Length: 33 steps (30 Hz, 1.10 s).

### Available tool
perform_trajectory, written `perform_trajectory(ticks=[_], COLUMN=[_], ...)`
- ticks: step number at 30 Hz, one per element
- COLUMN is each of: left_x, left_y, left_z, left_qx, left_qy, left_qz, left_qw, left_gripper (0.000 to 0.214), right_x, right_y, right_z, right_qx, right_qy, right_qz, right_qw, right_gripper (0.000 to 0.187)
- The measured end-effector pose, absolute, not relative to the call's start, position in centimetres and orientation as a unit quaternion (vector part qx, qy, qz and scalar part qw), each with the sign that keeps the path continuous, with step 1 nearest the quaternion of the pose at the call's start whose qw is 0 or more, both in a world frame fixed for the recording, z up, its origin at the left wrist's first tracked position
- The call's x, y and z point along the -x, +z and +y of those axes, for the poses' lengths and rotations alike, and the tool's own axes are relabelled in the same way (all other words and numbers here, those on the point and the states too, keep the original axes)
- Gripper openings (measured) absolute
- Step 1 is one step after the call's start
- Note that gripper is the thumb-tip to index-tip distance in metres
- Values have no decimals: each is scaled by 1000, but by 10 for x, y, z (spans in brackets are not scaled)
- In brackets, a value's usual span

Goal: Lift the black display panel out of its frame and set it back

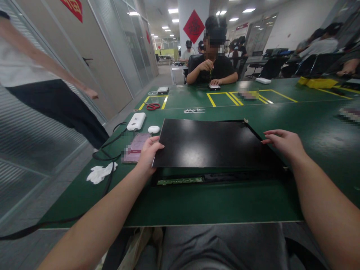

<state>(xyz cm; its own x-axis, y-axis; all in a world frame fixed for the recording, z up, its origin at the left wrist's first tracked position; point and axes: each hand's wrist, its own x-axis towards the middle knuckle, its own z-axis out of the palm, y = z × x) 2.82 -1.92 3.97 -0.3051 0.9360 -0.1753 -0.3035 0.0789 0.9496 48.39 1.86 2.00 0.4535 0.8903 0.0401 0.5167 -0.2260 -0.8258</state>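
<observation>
Black and glossy, a flat panel [208, 144] is held above the table [225, 204], between the two hands. Its left edge is gripped by the left hand [148, 153], with the thumb laid on top and the other fingers partly hidden beneath. The right edge is met by the fingertips of the right hand [284, 144], whose thumb and forefinger are held slightly apart; whether the edge is pinched there cannot be told.

Most of a black frame [233, 177] is covered by the panel. The frame's near bar is left exposed, and along its left part a narrow green board [180, 181] can be seen. The frame's far right corner is also uncovered.

Beside the left hand, a pinkish phone [137, 144] is laid flat, partly blurred. Beyond it are placed a white power bank [136, 121] and a small white case [153, 129]. A crumpled tissue [101, 173] is crossed at its right end by a black cable [108, 183]. Farther off, red scissors [153, 107] and some white strips [194, 111] are set down. Across the table, a small device [214, 87] is being worked on by a person in black [225, 65].
</observation>
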Motion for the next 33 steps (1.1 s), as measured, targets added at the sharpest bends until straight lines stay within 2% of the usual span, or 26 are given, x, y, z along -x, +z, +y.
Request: perform_trajectory(ticks=[10,33], left_x=[-30,-27], left_y=[40,35], left_z=[-19,-17], left_qx=[-302,-329], left_qy=[599,581], left_qz=[538,545], left_qw=[511,508], left_gripper=[45,47], right_x=[-472,-465], right_y=[31,40], right_z=[17,14], right_qx=[808,814], right_qy=[125,106], right_qz=[-489,-506], right_qw=[304,265], right_gripper=[30,28])
